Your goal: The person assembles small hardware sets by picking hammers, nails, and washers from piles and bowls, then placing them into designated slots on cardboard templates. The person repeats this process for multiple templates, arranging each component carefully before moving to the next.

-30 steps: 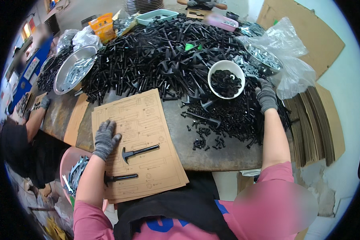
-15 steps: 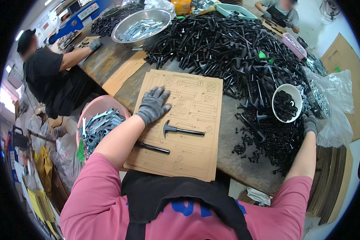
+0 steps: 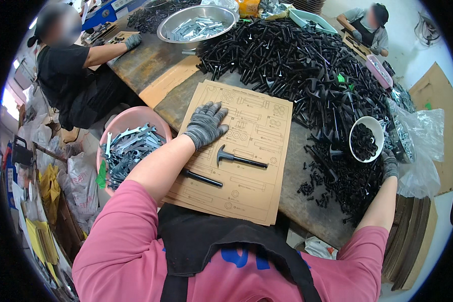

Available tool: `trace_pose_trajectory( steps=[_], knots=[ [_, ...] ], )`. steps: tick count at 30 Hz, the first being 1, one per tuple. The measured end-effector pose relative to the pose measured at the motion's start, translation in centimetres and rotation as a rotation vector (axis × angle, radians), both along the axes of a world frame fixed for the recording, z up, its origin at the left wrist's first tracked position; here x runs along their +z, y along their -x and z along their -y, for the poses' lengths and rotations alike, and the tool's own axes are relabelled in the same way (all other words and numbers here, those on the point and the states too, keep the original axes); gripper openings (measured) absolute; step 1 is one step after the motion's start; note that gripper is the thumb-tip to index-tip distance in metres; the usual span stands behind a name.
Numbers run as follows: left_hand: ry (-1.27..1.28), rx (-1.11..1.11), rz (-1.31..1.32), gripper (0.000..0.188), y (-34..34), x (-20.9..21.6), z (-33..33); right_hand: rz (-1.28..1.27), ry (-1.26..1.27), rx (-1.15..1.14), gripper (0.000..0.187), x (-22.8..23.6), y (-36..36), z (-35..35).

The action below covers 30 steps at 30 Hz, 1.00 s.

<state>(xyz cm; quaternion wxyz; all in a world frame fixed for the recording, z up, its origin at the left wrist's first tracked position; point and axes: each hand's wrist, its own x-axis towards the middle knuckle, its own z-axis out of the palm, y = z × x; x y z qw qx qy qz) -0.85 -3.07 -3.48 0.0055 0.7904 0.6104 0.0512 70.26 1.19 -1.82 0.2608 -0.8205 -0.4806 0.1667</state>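
The view is swinging left since earlier; the left hand (image 3: pixel 205 125), fingers apart, is resting on the cardboard sheet (image 3: pixel 246 173), nearest the upper black tool (image 3: pixel 244 160) lying crosswise below-right; the right hand (image 3: pixel 389 165), beside the white bowl (image 3: pixel 378 133), is hiding its grip: cannot tell.

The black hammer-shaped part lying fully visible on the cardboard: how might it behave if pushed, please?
The black hammer-shaped part looks like solid metal, so probably stiff. Its wide curved head would likely stop the shaft rolling.

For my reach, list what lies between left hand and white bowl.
Head view, from left hand: printed card, tabletop, black parts, then white bowl.
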Motion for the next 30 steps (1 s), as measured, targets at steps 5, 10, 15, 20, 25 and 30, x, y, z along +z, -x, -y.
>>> trace_pose_trajectory(
  steps=[5, 10, 15, 20, 25, 30],
  knots=[
    [0.015, 0.007, 0.013, 0.057, 0.2, -0.2, -0.1, 0.18, -0.345, -0.262, 0.043, 2.0, 5.4, 2.2],
    [0.029, 0.01, 0.004, 0.057, -0.2, 0.2, 0.0, 0.069, -0.725, -0.236, 0.037, 6.9, 18.5, 4.9],
    [-0.032, -0.001, 0.008, 0.056, 0.1, 0.0, 0.2, 0.501, -0.427, 0.928, 0.015, 3.8, 37.1, 7.0],
    [-0.053, -0.013, 0.046, 0.055, 0.3, -0.1, 0.2, 0.226, -0.112, 1.045, 0.022, 2.8, 48.6, 8.1],
    [-0.05, -0.001, 0.051, 0.055, 0.2, -0.1, 0.2, 0.399, 0.095, 1.152, 0.022, 2.4, 50.7, 7.8],
    [-0.063, -0.01, 0.043, 0.055, 0.1, -0.2, 0.1, 0.363, 0.089, 1.117, 0.022, 1.6, 50.5, 8.0]
  ],
)
